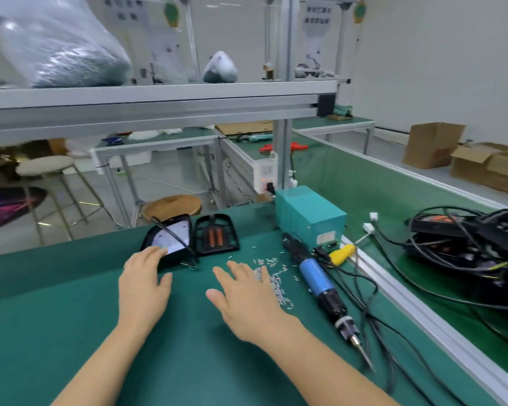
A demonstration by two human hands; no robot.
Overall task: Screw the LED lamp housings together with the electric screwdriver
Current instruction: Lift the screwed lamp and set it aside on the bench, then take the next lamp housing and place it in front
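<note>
Both hands (144, 285) (247, 300) lie flat and empty; left fingertips seemingly touch a housing (170, 238), screwdriver (320, 284) beside them, ready.

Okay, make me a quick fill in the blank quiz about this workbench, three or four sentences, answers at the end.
1. The electric screwdriver lies on the mat to the ____ of both hands.
2. The left hand's fingertips touch the housing with the ____ panel.
3. The loose screws lie between the right hand and the ____.
4. The other housing holds two ____ batteries.

Answers: right; white; screwdriver; orange
</note>
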